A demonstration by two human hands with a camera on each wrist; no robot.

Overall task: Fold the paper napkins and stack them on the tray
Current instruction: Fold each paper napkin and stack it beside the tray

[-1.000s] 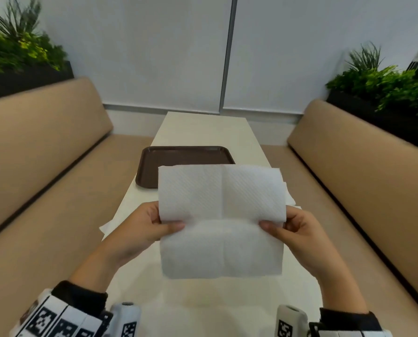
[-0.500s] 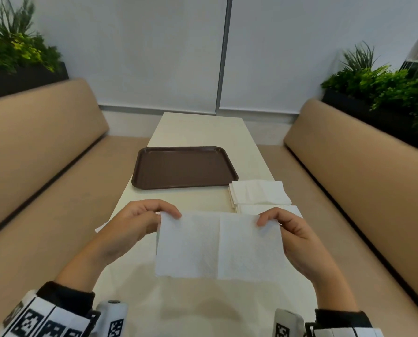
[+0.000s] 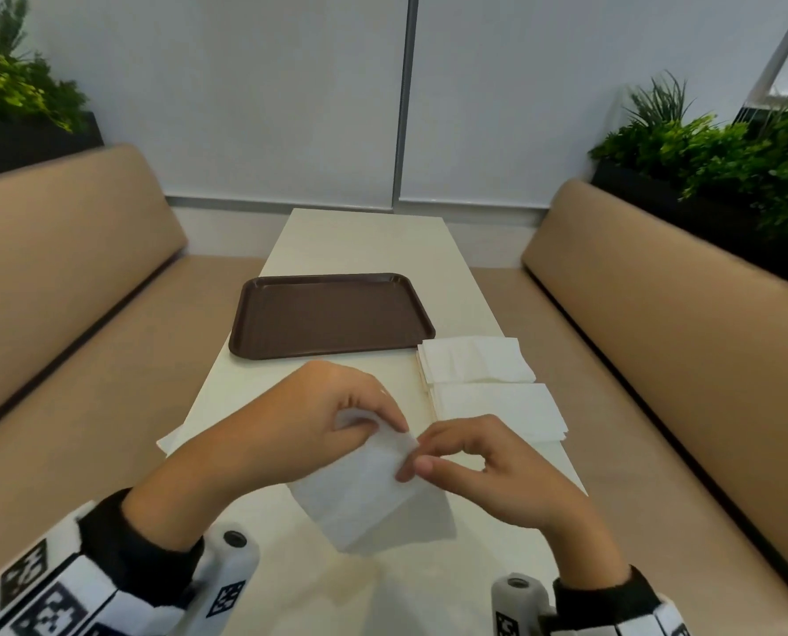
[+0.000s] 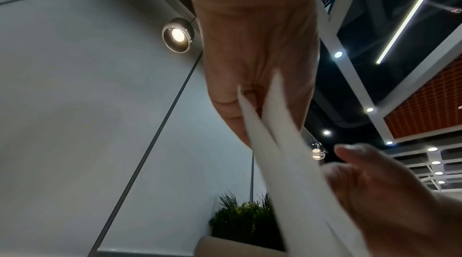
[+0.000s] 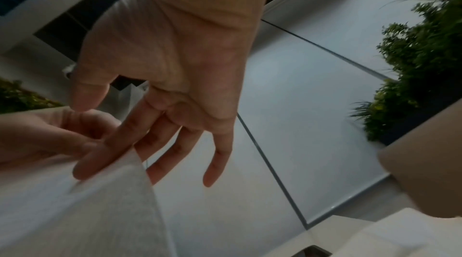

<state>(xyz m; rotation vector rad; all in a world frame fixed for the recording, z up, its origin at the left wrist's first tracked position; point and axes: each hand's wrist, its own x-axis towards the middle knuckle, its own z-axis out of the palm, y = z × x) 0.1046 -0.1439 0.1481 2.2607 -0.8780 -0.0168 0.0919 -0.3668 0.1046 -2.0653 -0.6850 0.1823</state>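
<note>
A white paper napkin (image 3: pixel 364 498), folded over on itself, hangs just above the near part of the table. My left hand (image 3: pixel 385 424) pinches its upper corner from the left. My right hand (image 3: pixel 422 454) pinches the same upper edge between thumb and forefinger, so the two hands almost touch. The left wrist view shows two layers of the napkin (image 4: pixel 275 142) running out from my left hand (image 4: pixel 252 103). In the right wrist view the forefinger of my right hand (image 5: pixel 107 136) lies along the napkin (image 5: pixel 100 212). The brown tray (image 3: pixel 328 314) sits beyond the hands with nothing on it.
Two piles of white napkins (image 3: pixel 474 360) (image 3: pixel 497 410) lie at the table's right edge, just right of my hands. A napkin corner (image 3: pixel 167 445) sticks out at the left edge. Tan benches (image 3: pixel 61 277) flank the narrow table (image 3: pixel 360 241); planters stand behind them.
The napkin went from held up unfolded, to halved and lowered, to folded again. My hands moved from its two sides to meet at the middle.
</note>
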